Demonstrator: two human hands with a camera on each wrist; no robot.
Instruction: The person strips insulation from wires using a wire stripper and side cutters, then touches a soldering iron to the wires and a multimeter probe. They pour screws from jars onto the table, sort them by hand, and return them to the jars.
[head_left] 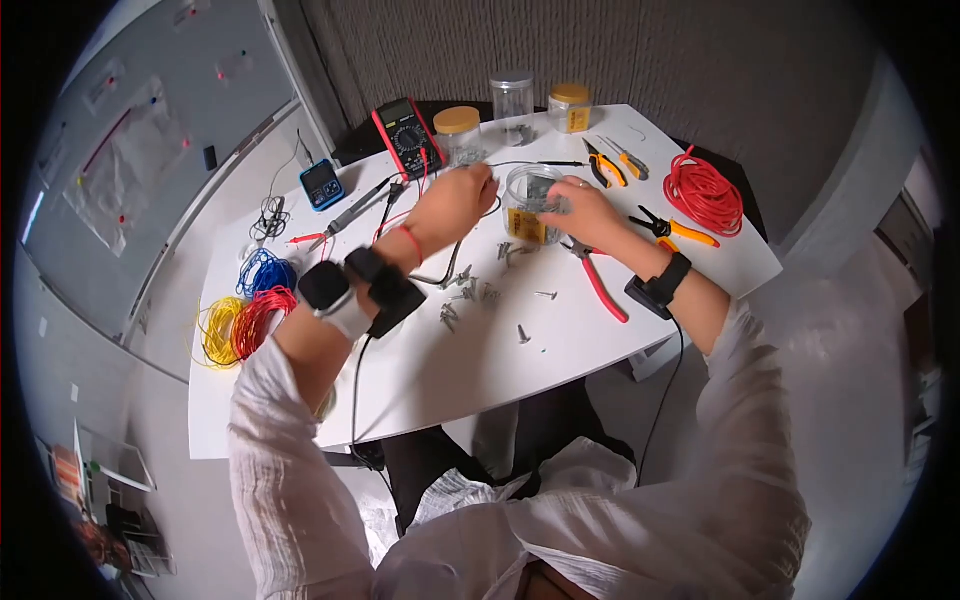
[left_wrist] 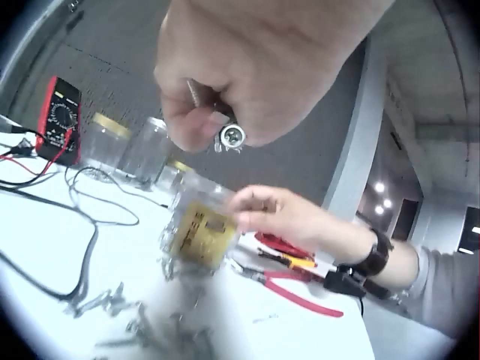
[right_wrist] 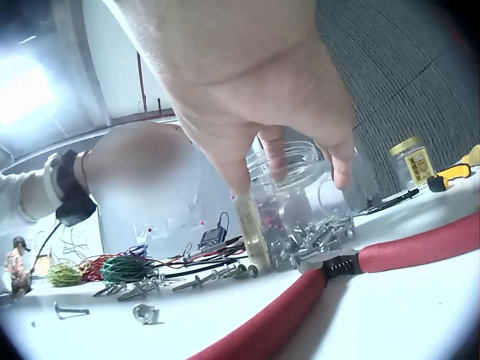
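My left hand (head_left: 452, 208) is raised over the table, left of an uncapped clear plastic jar (head_left: 524, 226) with a yellow label. Between its curled fingers it grips screws (left_wrist: 232, 136); one round head and part of a threaded shank show in the left wrist view. My right hand (head_left: 592, 214) holds the jar at its rim from the right, thumb and fingers spread around it. Inside the jar lies a pile of screws (right_wrist: 321, 236). Loose screws (head_left: 465, 288) are scattered on the white table in front of the jar.
Red-handled pliers (head_left: 603, 290) lie close by the jar's right side. Behind stand a red multimeter (head_left: 408, 138) and lidded jars (head_left: 570, 108). Wire strippers (head_left: 680, 232) and a red cable coil (head_left: 703, 195) lie right; coloured wire bundles (head_left: 265, 272) and a soldering iron (head_left: 355, 210) left.
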